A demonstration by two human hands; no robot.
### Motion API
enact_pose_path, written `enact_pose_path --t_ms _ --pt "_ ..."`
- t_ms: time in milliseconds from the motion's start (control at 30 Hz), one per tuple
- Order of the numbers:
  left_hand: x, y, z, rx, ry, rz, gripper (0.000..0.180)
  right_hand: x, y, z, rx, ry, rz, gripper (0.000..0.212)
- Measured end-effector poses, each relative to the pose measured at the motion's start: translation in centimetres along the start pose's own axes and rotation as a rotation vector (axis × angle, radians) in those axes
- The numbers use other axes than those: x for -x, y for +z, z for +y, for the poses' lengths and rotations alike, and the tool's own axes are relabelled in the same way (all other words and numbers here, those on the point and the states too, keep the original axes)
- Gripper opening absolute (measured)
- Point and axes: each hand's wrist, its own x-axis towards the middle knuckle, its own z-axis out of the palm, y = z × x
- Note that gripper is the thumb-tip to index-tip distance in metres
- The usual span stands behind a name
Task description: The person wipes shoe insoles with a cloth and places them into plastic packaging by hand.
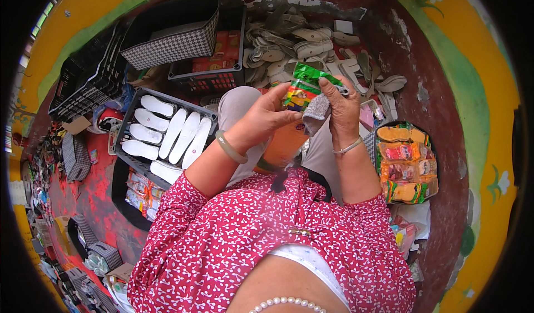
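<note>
My left hand [268, 114] is closed on the lower left edge of a shiny green plastic packet [305, 75] with a colourful print. My right hand [343, 108] pinches the packet's right side, thumb on top. Against that same hand lies a folded piece of fuzzy grey fabric [317, 112], hanging below the packet; its kind I cannot make out. Both hands are held over my lap, in front of an orange item [285, 144] between my knees that is partly hidden by my left arm.
To the left, a dark crate [123, 146] holds white insoles [174, 133]. Many loose insoles [311, 43] are piled ahead by the wall. On the right stands a basket of orange packets [409, 171]. A houndstooth bin [172, 45] and a black crate [239, 75] with red boxes are ahead left.
</note>
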Motion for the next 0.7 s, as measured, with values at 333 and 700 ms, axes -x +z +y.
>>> enact_pose_path --t_ms 333,700 --pt "0.0 -0.1 0.2 0.011 -0.043 0.032 0.057 -2.4 -2.4 0.4 -0.173 0.053 0.323 0.03" --pt "-1.1 -1.9 3.0 -0.403 -0.294 -0.034 0.058 -3.4 -4.4 -3.9 -0.275 0.217 -0.161 0.083"
